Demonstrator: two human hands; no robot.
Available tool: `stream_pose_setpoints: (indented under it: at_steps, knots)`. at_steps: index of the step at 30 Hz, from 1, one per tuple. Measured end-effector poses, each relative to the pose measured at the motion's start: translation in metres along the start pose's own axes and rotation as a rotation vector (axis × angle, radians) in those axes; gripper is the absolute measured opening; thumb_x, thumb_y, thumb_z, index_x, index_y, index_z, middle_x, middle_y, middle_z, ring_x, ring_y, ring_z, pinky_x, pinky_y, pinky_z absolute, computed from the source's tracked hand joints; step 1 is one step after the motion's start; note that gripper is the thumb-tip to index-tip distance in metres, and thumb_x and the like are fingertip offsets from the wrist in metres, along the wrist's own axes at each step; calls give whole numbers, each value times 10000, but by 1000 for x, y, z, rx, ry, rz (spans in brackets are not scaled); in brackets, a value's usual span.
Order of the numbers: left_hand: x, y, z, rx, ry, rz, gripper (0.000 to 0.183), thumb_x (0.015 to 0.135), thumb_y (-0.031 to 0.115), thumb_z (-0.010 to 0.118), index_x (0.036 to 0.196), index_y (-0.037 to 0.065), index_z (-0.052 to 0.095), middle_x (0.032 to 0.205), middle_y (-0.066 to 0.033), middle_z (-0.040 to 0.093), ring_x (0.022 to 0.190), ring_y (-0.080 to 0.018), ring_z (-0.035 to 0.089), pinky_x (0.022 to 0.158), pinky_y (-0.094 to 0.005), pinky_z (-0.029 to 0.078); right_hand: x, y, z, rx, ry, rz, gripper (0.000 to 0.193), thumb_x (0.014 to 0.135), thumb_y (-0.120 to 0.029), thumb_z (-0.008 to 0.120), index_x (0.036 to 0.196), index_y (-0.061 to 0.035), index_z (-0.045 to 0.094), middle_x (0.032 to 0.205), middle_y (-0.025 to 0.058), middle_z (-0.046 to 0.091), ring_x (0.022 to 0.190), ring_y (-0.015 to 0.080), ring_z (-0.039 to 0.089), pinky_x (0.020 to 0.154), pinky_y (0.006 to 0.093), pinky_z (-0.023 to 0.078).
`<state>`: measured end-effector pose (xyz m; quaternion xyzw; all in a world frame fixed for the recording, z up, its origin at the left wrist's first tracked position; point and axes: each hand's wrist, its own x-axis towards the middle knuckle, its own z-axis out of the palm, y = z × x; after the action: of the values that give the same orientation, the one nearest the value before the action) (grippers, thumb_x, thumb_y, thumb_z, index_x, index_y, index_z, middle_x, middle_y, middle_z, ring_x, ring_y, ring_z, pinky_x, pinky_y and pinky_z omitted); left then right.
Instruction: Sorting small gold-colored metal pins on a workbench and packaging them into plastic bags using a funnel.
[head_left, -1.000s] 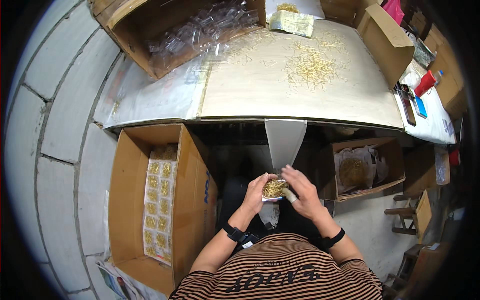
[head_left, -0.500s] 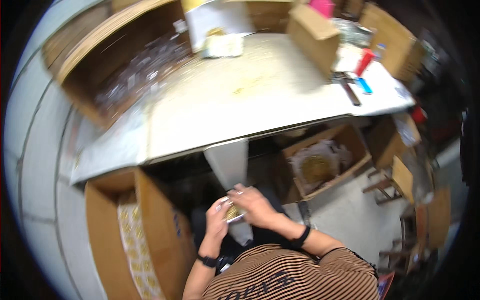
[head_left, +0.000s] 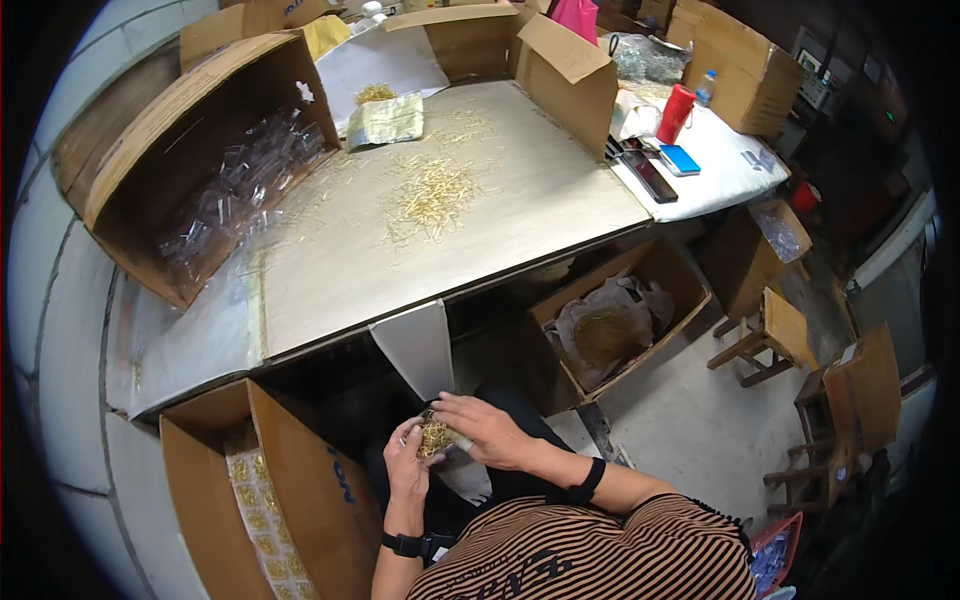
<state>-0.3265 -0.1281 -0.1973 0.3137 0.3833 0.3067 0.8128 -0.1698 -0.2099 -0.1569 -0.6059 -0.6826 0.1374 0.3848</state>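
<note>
In my lap, my left hand (head_left: 406, 462) grips a small clear plastic box by its near-left side. The box is filled with thin gold-coloured metal pins (head_left: 434, 438), whose exact kind is too small to tell. My right hand (head_left: 487, 432) lies along the box's right side, its fingers stretched out over the rim and the pins. On the table ahead, a loose heap of the same gold pins (head_left: 432, 198) is spread out. A smaller pile (head_left: 375, 93) rests behind a folded pale cloth or paper (head_left: 386, 121).
A tipped carton (head_left: 110, 170) at the left holds clear plastic boxes (head_left: 262, 160). Below it, another carton (head_left: 310, 480) contains rows of filled boxes (head_left: 256, 500). Under the table stands a carton with a gold-filled bag (head_left: 607, 335). A red bottle (head_left: 676, 113), phone (head_left: 650, 177) and wooden stool (head_left: 785, 328) are at right.
The whole view has shifted, placing the table further left, and it is sharper. My right fingers have opened out somewhat over the box, and more of the pins show.
</note>
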Motion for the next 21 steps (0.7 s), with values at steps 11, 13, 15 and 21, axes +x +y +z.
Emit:
stream_pose_setpoints:
  at_steps: [11, 13, 15, 21]
  knots:
    - [-15, 54, -11, -243, -177, 117, 499, 972, 412, 330, 1165, -17, 495, 1080, -142, 584, 916, -234, 633, 666, -355, 580, -11, -3, -30, 57, 135, 177, 373, 708, 104, 538, 1053, -24, 596, 1089, 150, 607, 1006, 323, 594, 861, 347, 480]
    - [-23, 59, -16, -247, -145, 156, 491, 969, 410, 342, 1153, -18, 496, 1063, -140, 589, 914, -222, 634, 654, -337, 585, -13, -2, -21, 81, 105, 185, 384, 701, 123, 510, 1048, -17, 599, 1089, 154, 608, 1009, 325, 592, 872, 342, 471]
    - [-31, 61, -23, -264, -100, 190, 445, 964, 384, 383, 1140, -5, 509, 1047, -124, 594, 901, -202, 638, 632, -317, 586, -9, -3, -15, 111, 74, 159, 397, 696, 129, 495, 1052, -15, 596, 1089, 156, 607, 1011, 329, 590, 881, 341, 465]
    - [-38, 47, -31, -114, 85, 183, 323, 947, 308, 457, 1099, 41, 555, 958, -85, 620, 791, -157, 645, 557, -287, 569, 13, -22, -11, 187, 34, 155, 389, 755, 94, 441, 1109, 6, 575, 1127, 177, 594, 1081, 309, 559, 960, 349, 399]
